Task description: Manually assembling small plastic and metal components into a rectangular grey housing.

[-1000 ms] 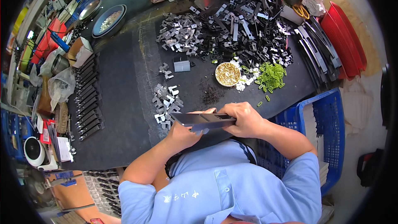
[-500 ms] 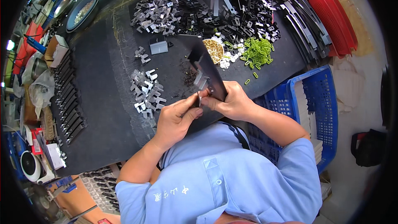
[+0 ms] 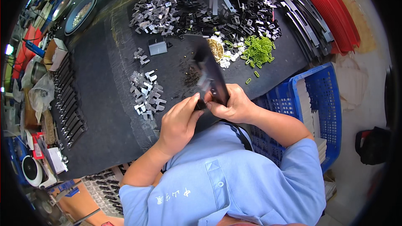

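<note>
My right hand (image 3: 235, 105) grips the lower end of a long black metal strip (image 3: 217, 75), which tilts up and away over the table. A small shiny metal clip is blurred against the strip's inner side. Close beside it, my left hand (image 3: 179, 120) pinches a small dark piece (image 3: 200, 104) between thumb and fingertips. The two hands almost touch, and where the piece meets the strip is hidden. Left of them lies a small pile of silver metal clips (image 3: 146, 94), with a grey block (image 3: 158, 47) farther back.
Green oval rings (image 3: 259, 50), white bits, a dish of gold screws (image 3: 217, 50) and heaped black and silver metal parts (image 3: 234, 4) cover the far side. A blue crate (image 3: 335, 125) and red baskets (image 3: 335, 16) stand right. Black strips (image 3: 69, 100) line the left edge.
My left hand has shifted slightly and now shows a dark piece at its fingertips. The strip in my right hand has turned a little and is blurred.
</note>
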A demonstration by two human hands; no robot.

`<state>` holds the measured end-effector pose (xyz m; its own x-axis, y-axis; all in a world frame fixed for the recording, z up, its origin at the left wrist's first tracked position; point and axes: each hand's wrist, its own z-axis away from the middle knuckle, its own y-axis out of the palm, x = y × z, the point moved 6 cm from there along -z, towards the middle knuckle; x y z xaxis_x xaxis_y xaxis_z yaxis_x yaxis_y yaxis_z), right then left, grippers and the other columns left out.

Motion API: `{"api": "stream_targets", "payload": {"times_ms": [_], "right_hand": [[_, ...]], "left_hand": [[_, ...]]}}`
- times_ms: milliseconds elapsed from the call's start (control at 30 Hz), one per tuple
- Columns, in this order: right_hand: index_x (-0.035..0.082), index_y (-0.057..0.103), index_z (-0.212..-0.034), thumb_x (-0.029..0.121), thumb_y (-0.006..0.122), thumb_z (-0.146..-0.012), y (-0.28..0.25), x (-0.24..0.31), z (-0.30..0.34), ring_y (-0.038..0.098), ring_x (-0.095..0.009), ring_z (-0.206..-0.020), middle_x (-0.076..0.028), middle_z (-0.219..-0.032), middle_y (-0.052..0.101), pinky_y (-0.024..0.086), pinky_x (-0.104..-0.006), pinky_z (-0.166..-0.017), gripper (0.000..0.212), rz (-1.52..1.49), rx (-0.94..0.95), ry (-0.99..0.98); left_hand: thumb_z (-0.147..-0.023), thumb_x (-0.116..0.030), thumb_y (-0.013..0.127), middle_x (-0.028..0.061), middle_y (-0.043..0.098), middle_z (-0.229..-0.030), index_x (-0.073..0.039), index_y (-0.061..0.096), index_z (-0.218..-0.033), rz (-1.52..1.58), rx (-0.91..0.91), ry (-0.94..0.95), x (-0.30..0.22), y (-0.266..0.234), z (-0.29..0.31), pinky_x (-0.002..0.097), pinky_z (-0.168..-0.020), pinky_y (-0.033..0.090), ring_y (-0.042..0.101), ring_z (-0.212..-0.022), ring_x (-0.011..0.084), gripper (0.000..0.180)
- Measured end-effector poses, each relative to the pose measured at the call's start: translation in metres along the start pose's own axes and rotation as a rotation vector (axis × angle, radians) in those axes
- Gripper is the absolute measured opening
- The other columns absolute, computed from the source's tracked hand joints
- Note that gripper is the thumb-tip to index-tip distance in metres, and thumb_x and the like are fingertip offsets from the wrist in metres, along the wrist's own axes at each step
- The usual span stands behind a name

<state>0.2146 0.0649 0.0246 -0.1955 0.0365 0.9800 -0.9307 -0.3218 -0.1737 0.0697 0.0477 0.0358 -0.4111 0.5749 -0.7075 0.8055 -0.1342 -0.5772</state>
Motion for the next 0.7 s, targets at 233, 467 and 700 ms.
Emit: {"api": "stream_targets", "payload": {"times_ms": [233,467,700], "right_hand": [[0.001,0.06,-0.087,0.017,0.06,-0.072,-0.022,-0.033,0.024,0.062,-0.03,-0.066,-0.013,-0.068,0.06,0.047,-0.04,-0.06,0.021,0.463,0.235,0.23],[0.022,0.057,-0.119,0.039,0.071,-0.068,-0.04,-0.021,0.033,0.055,-0.019,-0.062,-0.002,-0.075,0.051,0.045,-0.0323,-0.058,0.056,1.114,0.138,-0.444],[0.022,0.059,-0.117,0.041,0.07,-0.07,-0.042,-0.028,0.027,0.054,-0.019,-0.06,-0.002,-0.073,0.05,0.044,-0.0315,-0.056,0.052,1.107,0.19,-0.444]], "left_hand": [[-0.077,0.009,0.063,0.0198,0.055,-0.113,0.007,0.056,-0.112,0.608,-0.129,-0.125,-0.02,-0.045,0.016,0.0278,-0.076,0.054,0.064,-0.084,0.0182,0.035],[-0.068,0.003,0.071,0.0129,0.066,-0.091,0.002,0.066,-0.09,-0.109,0.125,-0.001,-0.002,-0.037,0.011,0.0285,-0.065,0.05,0.063,-0.072,0.0223,0.023],[-0.068,0.003,0.071,0.0125,0.063,-0.087,0.002,0.066,-0.086,-0.155,0.221,-0.007,0.001,-0.006,0.011,0.0314,-0.063,0.049,0.06,-0.073,0.0246,0.019]]}}
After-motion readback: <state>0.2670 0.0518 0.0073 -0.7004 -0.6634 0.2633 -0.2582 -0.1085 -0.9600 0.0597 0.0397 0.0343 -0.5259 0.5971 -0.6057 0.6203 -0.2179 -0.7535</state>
